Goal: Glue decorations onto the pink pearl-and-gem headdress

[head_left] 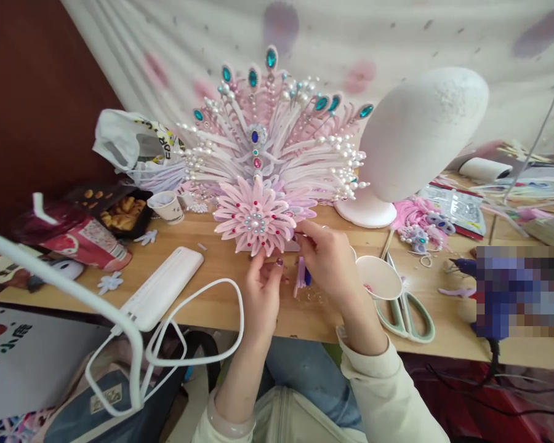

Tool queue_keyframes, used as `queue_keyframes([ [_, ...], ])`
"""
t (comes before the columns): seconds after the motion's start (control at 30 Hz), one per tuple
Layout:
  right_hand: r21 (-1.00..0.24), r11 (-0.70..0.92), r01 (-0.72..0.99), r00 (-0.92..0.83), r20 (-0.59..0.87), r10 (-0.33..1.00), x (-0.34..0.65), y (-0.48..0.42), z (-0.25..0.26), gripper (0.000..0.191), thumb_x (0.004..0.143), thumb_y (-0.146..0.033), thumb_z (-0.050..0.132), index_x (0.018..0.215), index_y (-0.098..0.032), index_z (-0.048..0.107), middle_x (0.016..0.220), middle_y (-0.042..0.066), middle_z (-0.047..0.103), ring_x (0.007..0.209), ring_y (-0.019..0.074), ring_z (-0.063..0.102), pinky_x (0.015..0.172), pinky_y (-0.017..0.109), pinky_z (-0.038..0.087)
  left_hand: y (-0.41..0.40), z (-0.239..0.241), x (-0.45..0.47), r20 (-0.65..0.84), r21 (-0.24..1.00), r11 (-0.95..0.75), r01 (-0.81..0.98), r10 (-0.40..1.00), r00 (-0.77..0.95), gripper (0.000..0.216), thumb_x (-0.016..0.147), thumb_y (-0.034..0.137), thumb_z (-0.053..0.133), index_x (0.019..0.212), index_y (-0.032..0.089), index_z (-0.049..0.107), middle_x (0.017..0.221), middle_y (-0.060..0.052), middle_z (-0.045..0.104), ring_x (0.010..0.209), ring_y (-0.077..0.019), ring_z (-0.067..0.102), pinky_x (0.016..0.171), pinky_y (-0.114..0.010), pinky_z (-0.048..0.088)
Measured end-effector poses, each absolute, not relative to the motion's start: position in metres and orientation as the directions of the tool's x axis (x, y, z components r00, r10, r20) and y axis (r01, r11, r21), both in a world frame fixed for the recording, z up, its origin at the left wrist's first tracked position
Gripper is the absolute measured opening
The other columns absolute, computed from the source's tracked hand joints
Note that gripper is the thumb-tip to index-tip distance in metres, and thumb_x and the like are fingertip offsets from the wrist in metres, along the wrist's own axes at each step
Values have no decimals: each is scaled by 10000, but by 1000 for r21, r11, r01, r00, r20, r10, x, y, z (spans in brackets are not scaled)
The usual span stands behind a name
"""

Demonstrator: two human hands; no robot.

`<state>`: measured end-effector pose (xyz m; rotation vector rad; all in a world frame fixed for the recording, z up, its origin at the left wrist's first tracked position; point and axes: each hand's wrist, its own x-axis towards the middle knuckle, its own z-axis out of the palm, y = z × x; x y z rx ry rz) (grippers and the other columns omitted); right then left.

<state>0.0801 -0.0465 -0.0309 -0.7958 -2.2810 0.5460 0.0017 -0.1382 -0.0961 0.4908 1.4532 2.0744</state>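
A large headdress (286, 154) of pink and white fuzzy stems, pearl beads and teal gems stands upright on the table. At its lower front is a pink flower (256, 215) with layered petals, red beads and a pearl centre. My left hand (263, 292) is closed at the flower's bottom petals, with thumb and fingertips against its lower edge. My right hand (330, 261) pinches at the flower's right side; its fingertips are partly hidden by petals. Below the hands lie a lilac stem bundle (300, 277) and bits of clear thread.
A white foam head (427, 135) stands at right. Nearby are a paper cup (379, 277), green-handled scissors (409, 320) and a blue glue gun (466, 267). A white power bank (168, 289), looping cable (233, 286), drink cup (83, 237) and food tray (122, 212) sit left.
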Motion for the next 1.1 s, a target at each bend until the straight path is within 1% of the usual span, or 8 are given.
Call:
queue_keyframes([
  [0.13, -583, 703, 407, -604, 405, 686, 81, -45, -30, 246, 889, -187, 465, 905, -221, 709, 693, 19, 669, 609, 157, 552, 599, 237, 340, -135, -88, 11, -118, 867, -294, -403, 663, -739, 506, 692, 212, 705, 1194, 223, 650, 1011, -25, 697, 781, -137, 620, 567, -196, 474],
  [0.27, -591, 683, 430, -599, 379, 705, 81, -47, -29, 242, 900, -215, 461, 865, -232, 700, 733, 22, 690, 662, 169, 586, 648, 249, 378, -134, -82, 14, -133, 823, -331, -461, 677, -724, 421, 672, 191, 705, 1092, 213, 690, 913, 5, 676, 721, -106, 572, 566, -178, 450],
  [0.4, -624, 661, 417, -591, 366, 719, 82, -48, -31, 235, 898, -212, 465, 869, -236, 697, 722, 17, 691, 655, 168, 591, 644, 250, 395, -134, -83, 13, -147, 806, -327, -493, 697, -702, 436, 656, 184, 711, 1090, 214, 689, 867, 18, 663, 676, -98, 551, 538, -175, 429],
  [0.5, -650, 635, 418, -583, 344, 736, 83, -47, -32, 226, 895, -218, 480, 910, -233, 705, 714, 18, 692, 658, 174, 600, 637, 254, 405, -134, -85, 14, -131, 812, -315, -491, 722, -680, 416, 675, 198, 704, 1089, 227, 691, 827, 26, 650, 631, -93, 529, 517, -183, 411],
  [0.63, -674, 618, 405, -583, 330, 742, 84, -47, -33, 223, 901, -239, 493, 918, -233, 716, 668, 19, 669, 719, 199, 640, 645, 258, 425, -134, -87, 14, -102, 826, -319, -465, 726, -680, 379, 693, 188, 681, 1069, 235, 686, 918, 12, 645, 651, -98, 517, 509, -193, 421],
  [0.77, -684, 604, 408, -571, 325, 754, 83, -48, -33, 216, 902, -256, 510, 934, -242, 723, 649, 13, 654, 748, 215, 660, 664, 273, 448, -135, -90, 13, -47, 865, -305, -399, 743, -668, 364, 700, 162, 659, 1058, 229, 672, 972, -7, 623, 722, -120, 543, 593, -224, 487],
  [0.93, -707, 596, 380, -574, 325, 751, 84, -48, -33, 207, 901, -252, 523, 896, -233, 729, 611, 2, 639, 703, 202, 647, 666, 279, 459, -136, -94, 12, -21, 897, -269, -350, 766, -643, 325, 716, 133, 641, 1029, 218, 657, 1005, -29, 615, 745, -124, 562, 644, -232, 484],
  [1.1, -758, 572, 313, -597, 311, 739, 85, -46, -33, 238, 897, -233, 533, 1016, -219, 738, 707, 5, 694, 643, 165, 608, 637, 272, 456, -139, -93, 12, 12, 889, -306, -340, 760, -650, 371, 748, 132, 630, 1106, 230, 647, 1009, -30, 601, 764, -128, 551, 670, -238, 486],
])
